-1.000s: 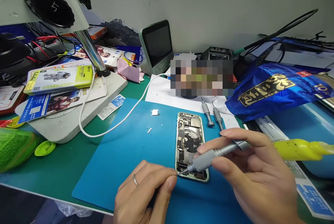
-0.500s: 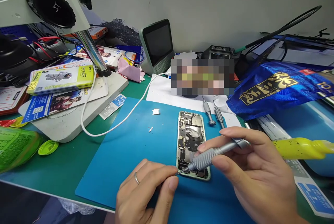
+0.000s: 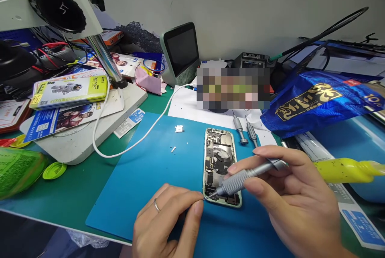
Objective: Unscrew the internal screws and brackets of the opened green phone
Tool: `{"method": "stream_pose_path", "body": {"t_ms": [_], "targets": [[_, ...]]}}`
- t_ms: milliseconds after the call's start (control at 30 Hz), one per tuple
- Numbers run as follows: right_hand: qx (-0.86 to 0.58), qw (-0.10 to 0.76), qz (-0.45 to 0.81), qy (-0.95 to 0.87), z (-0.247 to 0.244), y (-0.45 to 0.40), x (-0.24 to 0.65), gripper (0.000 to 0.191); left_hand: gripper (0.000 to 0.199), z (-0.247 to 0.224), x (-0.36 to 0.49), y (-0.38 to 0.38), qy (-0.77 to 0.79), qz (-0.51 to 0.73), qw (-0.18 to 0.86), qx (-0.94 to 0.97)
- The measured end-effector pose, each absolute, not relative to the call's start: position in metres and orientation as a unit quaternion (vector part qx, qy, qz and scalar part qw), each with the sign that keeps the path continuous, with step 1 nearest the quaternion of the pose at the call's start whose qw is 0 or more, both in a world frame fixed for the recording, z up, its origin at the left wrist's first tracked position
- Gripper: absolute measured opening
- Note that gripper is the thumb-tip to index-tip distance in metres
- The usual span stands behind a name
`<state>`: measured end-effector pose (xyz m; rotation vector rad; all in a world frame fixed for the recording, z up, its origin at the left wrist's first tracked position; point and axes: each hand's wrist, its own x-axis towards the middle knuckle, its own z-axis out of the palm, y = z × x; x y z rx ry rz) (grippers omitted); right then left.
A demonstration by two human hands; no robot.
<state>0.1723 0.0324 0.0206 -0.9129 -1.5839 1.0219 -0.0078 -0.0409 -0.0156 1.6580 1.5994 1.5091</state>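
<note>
My right hand [image 3: 300, 194] grips a grey precision screwdriver [image 3: 236, 181] that slants down to the left. Its thin tip reaches the pinched thumb and forefinger of my left hand [image 3: 168, 220], which wears a ring. Whatever lies between those fingertips is too small to make out. Just beyond, an opened phone [image 3: 221, 153] lies on the blue mat [image 3: 129, 194] with its inner parts bare; the screwdriver and my hand cover part of its lower end. A small silver metal plate [image 3: 179, 129] and a tiny pale strip [image 3: 173, 149] rest on the mat to its left.
Two more screwdrivers [image 3: 240, 129] lie behind the phone. A blue pouch [image 3: 319, 101] and a yellow bottle [image 3: 343, 170] are on the right. The microscope base [image 3: 78, 145] and a white cable [image 3: 120, 154] stand left, near a small screen device [image 3: 182, 51].
Both hands and the screwdriver keep nearly the same pose. The left fingertips have shifted very slightly left at the screwdriver's tip.
</note>
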Motion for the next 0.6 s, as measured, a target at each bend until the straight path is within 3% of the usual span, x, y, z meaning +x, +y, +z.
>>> {"method": "stream_pose_path", "body": {"t_ms": [600], "targets": [[-0.448, 0.526, 0.36, -0.627, 0.0219, 0.0295, 0.1668, 0.033, 0.022, -0.0138, -0.0077, -0.0434, 0.578, 0.539, 0.225, 0.57]]}}
